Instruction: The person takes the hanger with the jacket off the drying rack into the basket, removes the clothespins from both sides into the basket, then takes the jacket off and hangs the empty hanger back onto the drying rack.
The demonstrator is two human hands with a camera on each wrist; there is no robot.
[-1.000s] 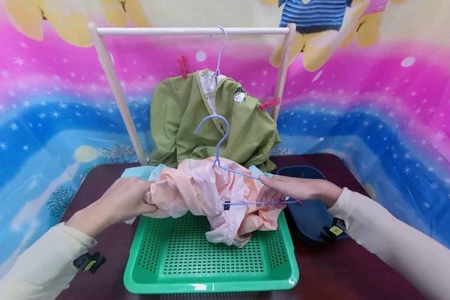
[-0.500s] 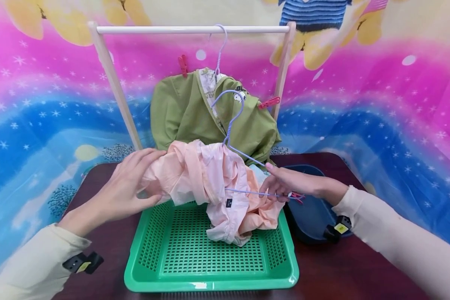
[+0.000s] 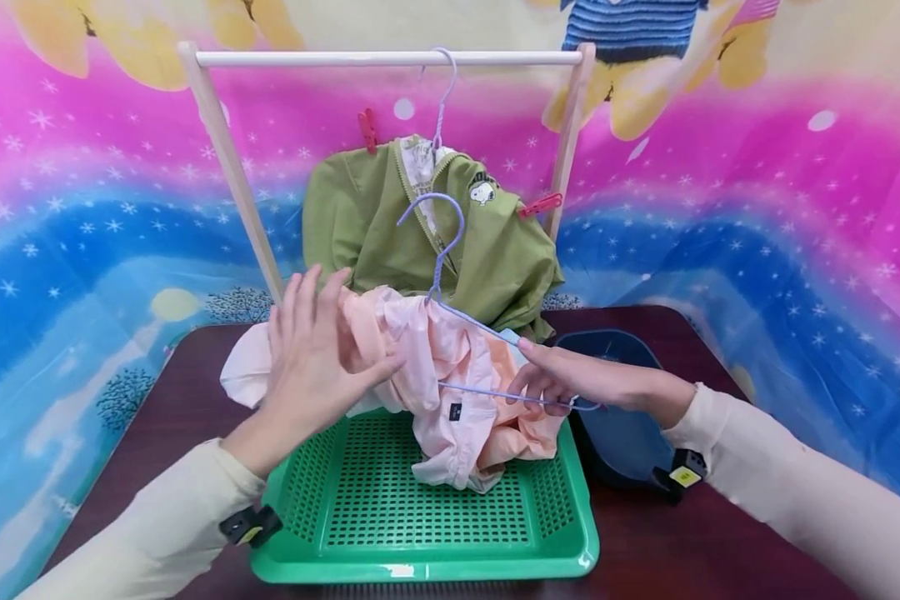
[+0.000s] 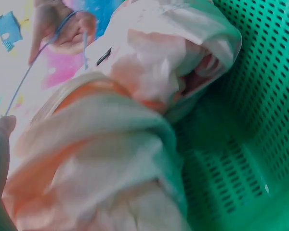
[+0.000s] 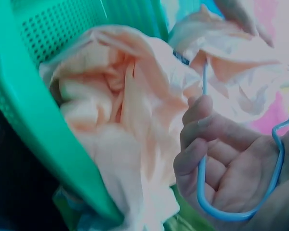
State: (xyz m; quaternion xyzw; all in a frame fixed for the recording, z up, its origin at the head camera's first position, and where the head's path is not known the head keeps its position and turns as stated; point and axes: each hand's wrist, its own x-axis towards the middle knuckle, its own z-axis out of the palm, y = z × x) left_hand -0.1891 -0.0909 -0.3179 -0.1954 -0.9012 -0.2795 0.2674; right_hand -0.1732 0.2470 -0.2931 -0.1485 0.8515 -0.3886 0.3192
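Observation:
My right hand holds one end of a lilac wire hanger, thumb along the upper arm and fingers curled round the lower bar. In the right wrist view the bent end of the hanger lies across the palm. The hanger's other end is hidden inside a pale pink garment with a small dark label. Part of the garment hangs into a green basket. My left hand, fingers straight and spread, lies against the garment's left side. A pale sleeve bulges out beyond that hand.
Behind stands a rack with an olive jacket on another hanger. One red clothespin is at each jacket shoulder. A dark blue tray sits right of the basket on the dark table.
My left hand has let go of the bunched cloth, spread its fingers and moved right over the garment. The hanger rose and tipped right, then swung back left. My right hand keeps its grip.

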